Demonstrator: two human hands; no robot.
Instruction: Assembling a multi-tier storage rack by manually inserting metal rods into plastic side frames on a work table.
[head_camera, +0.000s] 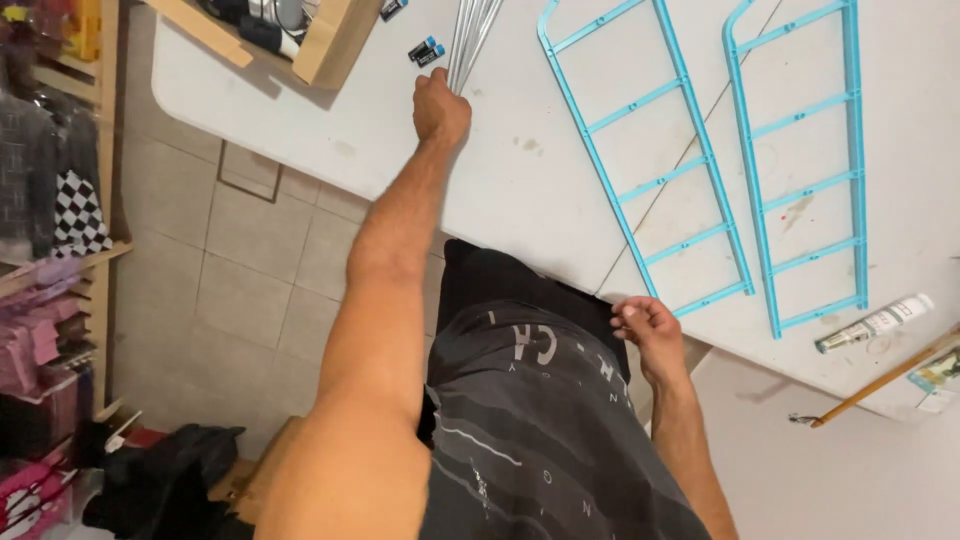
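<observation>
I have the left hand (441, 108) stretched out toward eleven o'clock, fist closed around the near ends of a bundle of thin grey rods (470, 38). The rods run away from the hand toward twelve o'clock and off the top of the view, lying on the white surface (520, 170). The grip looks full, fingers wrapped round, knuckles up.

The right hand (648, 328) sits low at about five o'clock, right at the near edge of the surface. Its fingers are curled loosely; I cannot tell whether anything small is pinched in them.

My read on the rods: slim metal, so stiff and light one by one, but smooth and likely to slide against each other and fan out. Holding them by the very end leaves the long part free to droop or splay, so a grip nearer the middle would be steadier, I judge.

Two batteries (426, 51) lie just beside the rods at nine o'clock of them. At one o'clock from the left hand lie two blue frames (690, 170), ladder-like, side by side and apart from the rods. They look like light plastic or painted metal. A tube (873, 323) and a brush (880, 382) lie at three o'clock of the right hand. A wooden box (335, 45) sits at the far left corner.
</observation>
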